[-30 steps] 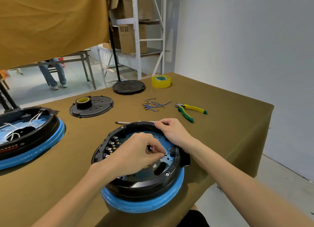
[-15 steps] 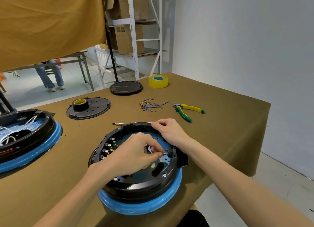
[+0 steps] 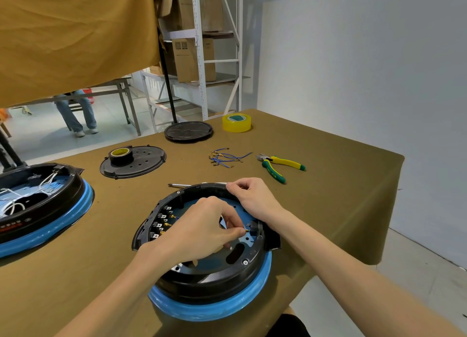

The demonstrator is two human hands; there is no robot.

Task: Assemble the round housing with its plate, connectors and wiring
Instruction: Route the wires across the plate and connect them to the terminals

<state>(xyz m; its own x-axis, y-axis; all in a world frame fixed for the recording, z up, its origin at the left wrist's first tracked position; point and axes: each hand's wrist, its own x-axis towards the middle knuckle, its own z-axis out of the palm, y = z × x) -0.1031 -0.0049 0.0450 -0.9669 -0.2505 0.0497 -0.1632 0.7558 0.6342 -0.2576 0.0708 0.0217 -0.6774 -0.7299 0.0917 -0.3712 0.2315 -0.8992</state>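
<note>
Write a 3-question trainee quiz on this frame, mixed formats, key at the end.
1. True or false: the pliers are in the right hand.
2. What does the left hand pinch? A) a roll of tape B) a small brass connector C) a screwdriver
3. Fill in: the right hand grips the round housing at its far ____.

Key
1. False: the pliers lie on the table, right of the loose blue wires.
2. B: it holds the connector inside the housing, close to a black fitting by the right-hand wall.
3. rim.
</note>
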